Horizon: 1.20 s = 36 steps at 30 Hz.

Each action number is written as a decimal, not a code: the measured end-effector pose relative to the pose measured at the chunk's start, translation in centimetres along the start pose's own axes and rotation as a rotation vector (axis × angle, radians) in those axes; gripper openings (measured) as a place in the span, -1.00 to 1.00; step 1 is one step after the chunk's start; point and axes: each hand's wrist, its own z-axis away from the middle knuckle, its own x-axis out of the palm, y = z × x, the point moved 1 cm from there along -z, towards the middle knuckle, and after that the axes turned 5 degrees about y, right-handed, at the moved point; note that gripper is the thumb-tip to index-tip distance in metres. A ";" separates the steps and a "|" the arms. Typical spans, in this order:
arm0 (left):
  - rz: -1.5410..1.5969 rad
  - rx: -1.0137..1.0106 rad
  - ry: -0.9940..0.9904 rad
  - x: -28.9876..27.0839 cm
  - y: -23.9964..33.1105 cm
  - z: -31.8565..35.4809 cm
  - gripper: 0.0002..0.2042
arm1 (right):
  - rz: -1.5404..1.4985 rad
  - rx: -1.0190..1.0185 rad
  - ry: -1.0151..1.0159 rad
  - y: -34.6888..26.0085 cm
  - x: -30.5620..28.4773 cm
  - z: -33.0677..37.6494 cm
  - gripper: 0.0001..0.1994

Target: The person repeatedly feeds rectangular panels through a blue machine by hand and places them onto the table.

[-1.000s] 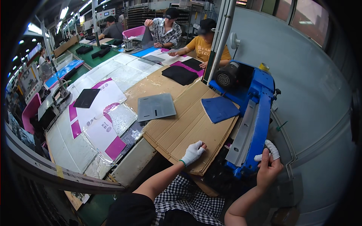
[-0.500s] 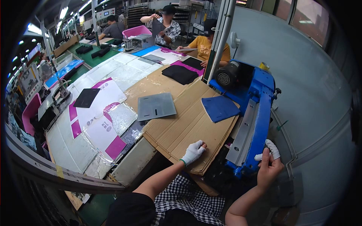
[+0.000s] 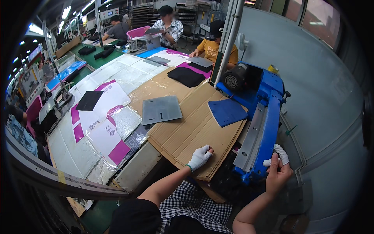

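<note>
My left hand point(image 3: 200, 157), in a white glove that leaves a fingertip bare, rests on the near end of a stack of brown cardboard point(image 3: 187, 136). Its fingers are curled and nothing shows in them. My right hand point(image 3: 278, 169) is raised beside the near end of a blue machine point(image 3: 269, 132) with a long metal bar. White covers sit on some of its fingers, which are bent but apart, and I see nothing held. Farther up the cardboard lie a dark blue flat piece point(image 3: 228, 112) and a grey slotted sheet point(image 3: 161, 110).
Black flat pieces point(image 3: 186, 77) lie beyond the cardboard. A dark sheet point(image 3: 90, 101) rests on white-and-purple printed sheets on the left table. Two people point(image 3: 216, 48) work across the table, and others sit farther back. A metal post point(image 3: 228, 43) rises by the machine's motor point(image 3: 235, 77).
My hands have not moved. Across the table, one person has lowered a dark sheet, and the person in yellow has laid a grey sheet down by the black pieces. Someone appears at far left.
</note>
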 end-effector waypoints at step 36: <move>0.185 0.057 0.896 -29.2 -1.7 -8.8 -0.78 | -0.037 0.069 -0.008 -0.5 0.4 -0.1 -0.79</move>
